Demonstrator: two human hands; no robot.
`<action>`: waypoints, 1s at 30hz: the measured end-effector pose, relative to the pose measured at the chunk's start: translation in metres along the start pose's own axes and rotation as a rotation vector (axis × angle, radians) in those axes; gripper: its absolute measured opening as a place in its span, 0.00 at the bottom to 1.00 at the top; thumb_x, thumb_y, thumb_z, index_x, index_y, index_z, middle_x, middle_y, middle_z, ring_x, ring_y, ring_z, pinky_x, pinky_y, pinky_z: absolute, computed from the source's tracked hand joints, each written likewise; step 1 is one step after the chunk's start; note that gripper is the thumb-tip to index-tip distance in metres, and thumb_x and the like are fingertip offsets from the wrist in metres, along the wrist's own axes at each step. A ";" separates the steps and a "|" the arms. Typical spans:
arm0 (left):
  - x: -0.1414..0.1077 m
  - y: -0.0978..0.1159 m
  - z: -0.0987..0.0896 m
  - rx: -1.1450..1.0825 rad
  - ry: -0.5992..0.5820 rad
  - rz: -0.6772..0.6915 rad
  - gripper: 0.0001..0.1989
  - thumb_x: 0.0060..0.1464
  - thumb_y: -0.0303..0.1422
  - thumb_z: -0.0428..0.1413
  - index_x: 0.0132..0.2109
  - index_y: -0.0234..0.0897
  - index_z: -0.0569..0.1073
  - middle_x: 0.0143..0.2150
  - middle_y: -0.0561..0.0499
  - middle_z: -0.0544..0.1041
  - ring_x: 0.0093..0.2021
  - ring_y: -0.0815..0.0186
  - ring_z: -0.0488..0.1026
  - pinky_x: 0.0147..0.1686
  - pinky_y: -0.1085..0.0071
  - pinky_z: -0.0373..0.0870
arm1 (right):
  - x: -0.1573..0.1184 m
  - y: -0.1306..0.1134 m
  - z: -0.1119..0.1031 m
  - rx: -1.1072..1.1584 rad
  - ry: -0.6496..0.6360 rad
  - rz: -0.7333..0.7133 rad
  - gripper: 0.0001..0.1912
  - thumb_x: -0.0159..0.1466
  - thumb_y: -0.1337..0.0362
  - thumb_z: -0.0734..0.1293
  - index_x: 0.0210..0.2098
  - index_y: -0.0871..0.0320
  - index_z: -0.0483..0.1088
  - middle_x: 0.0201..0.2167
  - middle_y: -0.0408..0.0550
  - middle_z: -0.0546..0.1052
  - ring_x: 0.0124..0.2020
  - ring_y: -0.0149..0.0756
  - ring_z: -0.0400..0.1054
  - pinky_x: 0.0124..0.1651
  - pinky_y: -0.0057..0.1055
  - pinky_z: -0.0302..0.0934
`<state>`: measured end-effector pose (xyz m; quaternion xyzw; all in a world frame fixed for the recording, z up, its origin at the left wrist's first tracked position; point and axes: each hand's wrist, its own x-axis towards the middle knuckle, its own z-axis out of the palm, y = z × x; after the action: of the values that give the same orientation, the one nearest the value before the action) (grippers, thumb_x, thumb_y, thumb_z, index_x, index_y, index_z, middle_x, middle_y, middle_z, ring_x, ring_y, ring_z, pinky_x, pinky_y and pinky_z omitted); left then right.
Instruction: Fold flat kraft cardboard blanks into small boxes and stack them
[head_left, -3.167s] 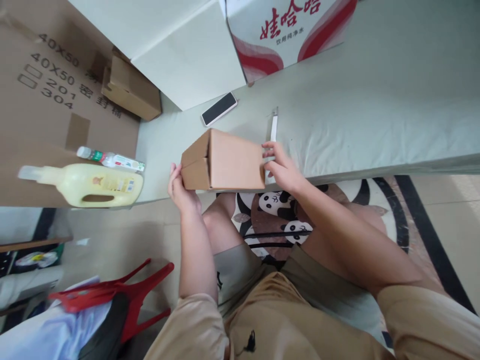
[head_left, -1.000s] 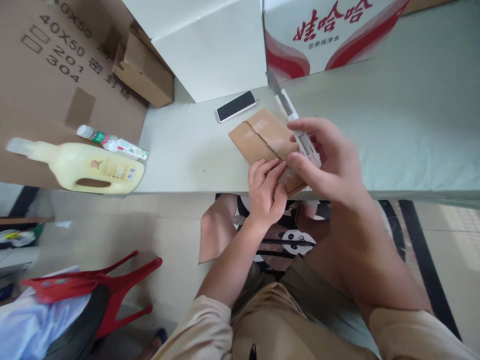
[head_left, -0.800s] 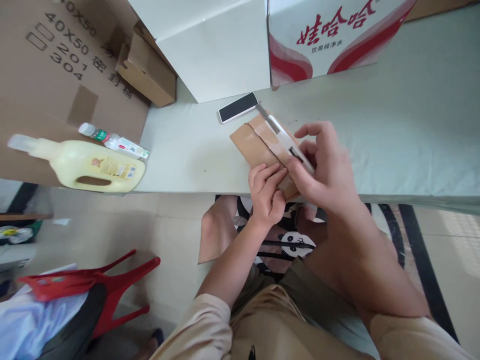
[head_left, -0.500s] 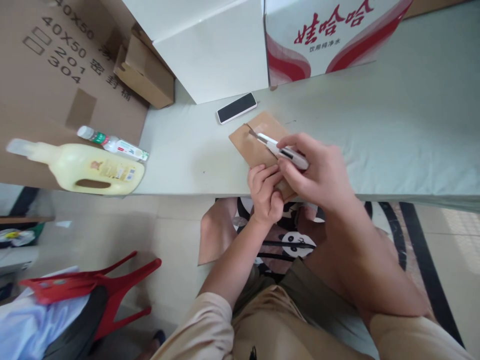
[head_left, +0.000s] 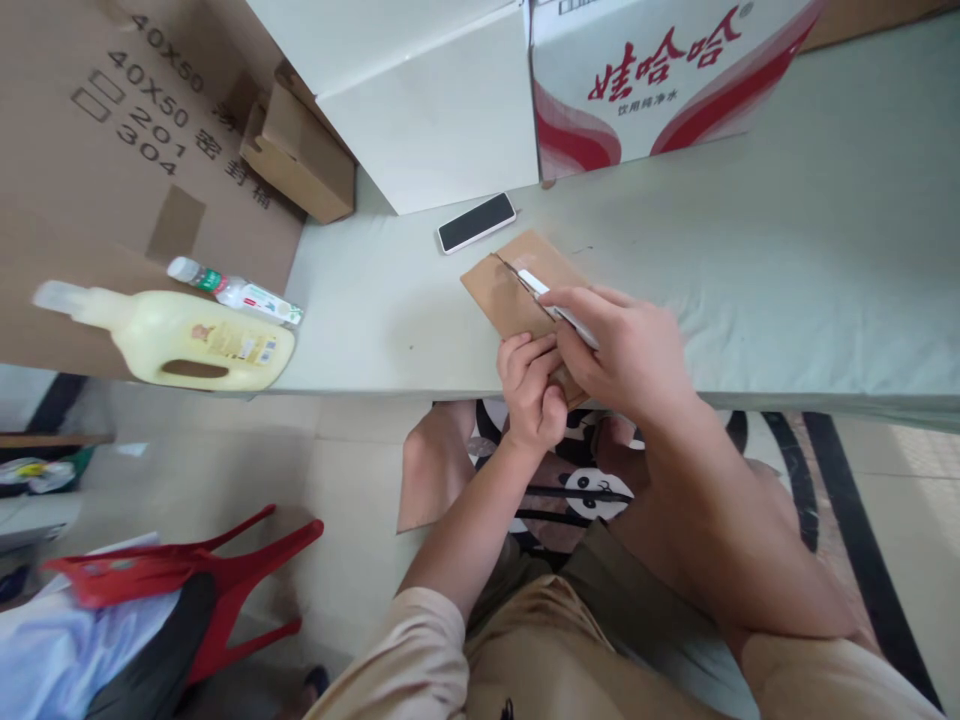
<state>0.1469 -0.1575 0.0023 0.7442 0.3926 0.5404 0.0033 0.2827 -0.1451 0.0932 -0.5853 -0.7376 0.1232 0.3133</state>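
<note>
A flat piece of brown cardboard [head_left: 501,298] lies at the table's front edge, a dark slit running along it. My left hand [head_left: 532,388] grips its near end, fingers curled over the top. In my right hand [head_left: 619,345] is a white utility knife [head_left: 534,282], closed in the fingers and slanting along the slit. The tip of its blade is hard to make out against the slit. Beyond the cardboard rests a phone-like device [head_left: 477,222] with a dark face and white rim.
White cartons [head_left: 442,120] and a red-and-white printed box [head_left: 577,130] stand at the back. On the left are a large cardboard box [head_left: 90,230], a small brown box [head_left: 304,160], a yellow jug [head_left: 202,340] and a clear bottle [head_left: 240,294]. A red stool [head_left: 225,590] is below left.
My right hand has shifted slightly left along the cardboard, covering more of the knife's handle. The knife now lies closer along the slit. My left hand keeps its grip.
</note>
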 end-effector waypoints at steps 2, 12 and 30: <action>0.000 0.001 0.000 0.006 -0.003 -0.013 0.21 0.71 0.41 0.40 0.50 0.39 0.75 0.49 0.45 0.79 0.56 0.57 0.72 0.62 0.54 0.68 | 0.000 -0.002 0.002 -0.046 -0.008 0.005 0.21 0.67 0.62 0.59 0.53 0.51 0.78 0.44 0.49 0.82 0.30 0.36 0.71 0.31 0.33 0.51; 0.000 0.001 -0.003 0.021 -0.047 -0.029 0.22 0.71 0.42 0.40 0.52 0.40 0.75 0.51 0.44 0.80 0.56 0.58 0.73 0.62 0.53 0.67 | -0.004 0.002 -0.011 0.157 0.099 -0.031 0.18 0.66 0.57 0.60 0.41 0.55 0.81 0.29 0.49 0.81 0.27 0.36 0.71 0.32 0.32 0.57; 0.003 -0.001 -0.003 0.032 -0.052 -0.021 0.22 0.71 0.43 0.39 0.52 0.41 0.75 0.53 0.44 0.78 0.59 0.56 0.71 0.64 0.54 0.64 | -0.023 -0.007 -0.069 0.170 0.064 -0.065 0.21 0.69 0.56 0.62 0.22 0.55 0.73 0.15 0.44 0.66 0.18 0.30 0.57 0.25 0.33 0.47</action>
<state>0.1440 -0.1559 0.0055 0.7538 0.4087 0.5145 0.0073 0.3217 -0.1811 0.1434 -0.5360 -0.7327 0.1564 0.3891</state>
